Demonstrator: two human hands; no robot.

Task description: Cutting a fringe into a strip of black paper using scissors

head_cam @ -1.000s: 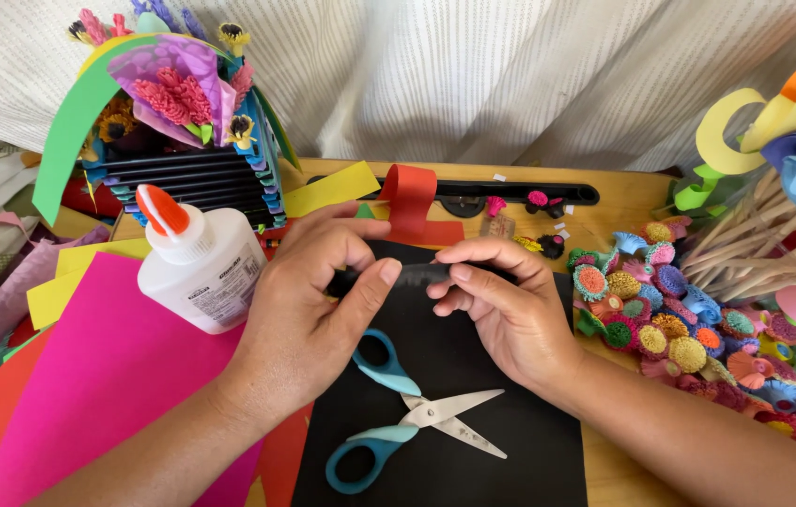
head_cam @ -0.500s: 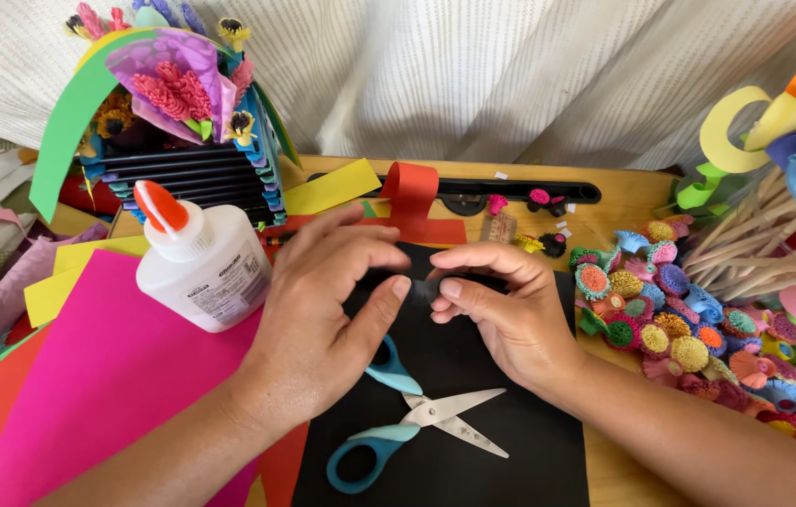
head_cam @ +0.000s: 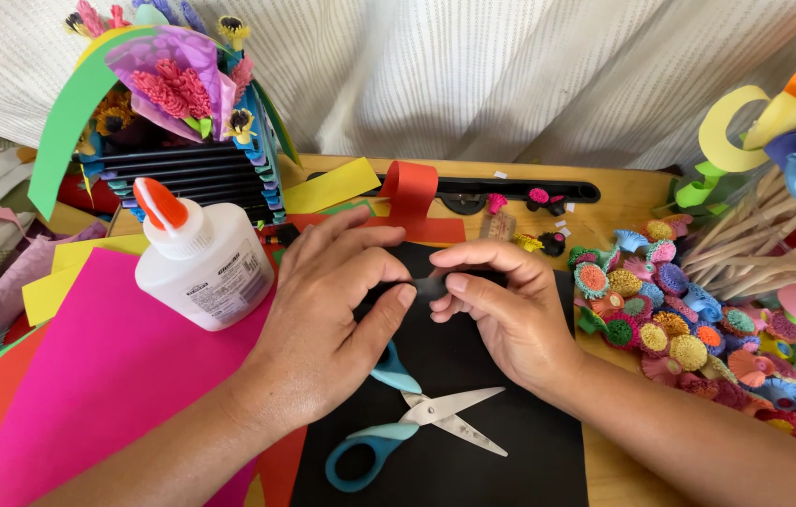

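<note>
Paper strip (head_cam: 431,284), black, is pinched between both hands (head_cam: 323,329) (head_cam: 501,310); scissors (head_cam: 417,422) lie unused at 6 o'clock, glue bottle (head_cam: 202,258) capped.

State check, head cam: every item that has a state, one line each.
glue bottle: upright, orange cap on
scissors: blades open, lying on the black sheet
black paper strip: pinched between both thumbs
left hand: thumb and fingers on strip
right hand: gripping strip
red paper strip: curled into a loop
</note>
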